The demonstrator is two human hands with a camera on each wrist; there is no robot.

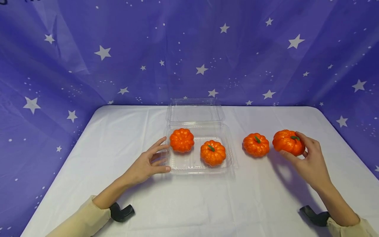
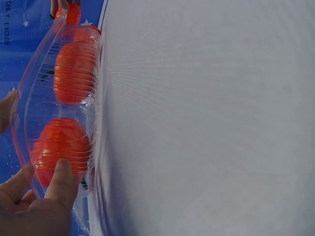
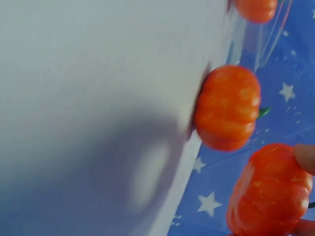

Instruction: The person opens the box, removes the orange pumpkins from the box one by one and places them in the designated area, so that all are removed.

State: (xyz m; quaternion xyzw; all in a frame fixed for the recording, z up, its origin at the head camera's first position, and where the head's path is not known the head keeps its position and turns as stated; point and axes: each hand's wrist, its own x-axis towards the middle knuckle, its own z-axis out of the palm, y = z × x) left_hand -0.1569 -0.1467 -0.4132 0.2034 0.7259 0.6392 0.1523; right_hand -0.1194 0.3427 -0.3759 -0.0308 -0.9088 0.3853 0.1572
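Observation:
A clear plastic clamshell container (image 1: 189,166) lies with its lid (image 1: 195,113) folded back. Inside it, one orange toy pumpkin (image 1: 182,140) sits at the left, no stem visible from above, and another pumpkin (image 1: 213,153) with a green stem at the right. My left hand (image 1: 145,164), fingers spread and fairly straight, touches the container's left side; the left wrist view has its thumb (image 2: 63,184) at the front wall. On the cloth right of the container rests a third pumpkin (image 1: 256,145). Beyond it, my right hand (image 1: 311,163) holds a pumpkin (image 3: 269,191) between thumb and fingers, above the cloth.
A white cloth (image 1: 189,204) covers the table. Behind and at both sides hangs a purple-blue curtain (image 1: 177,42) with white stars. Dark curved pieces (image 1: 121,213) are at both wrists, by the beige sleeves (image 1: 83,219).

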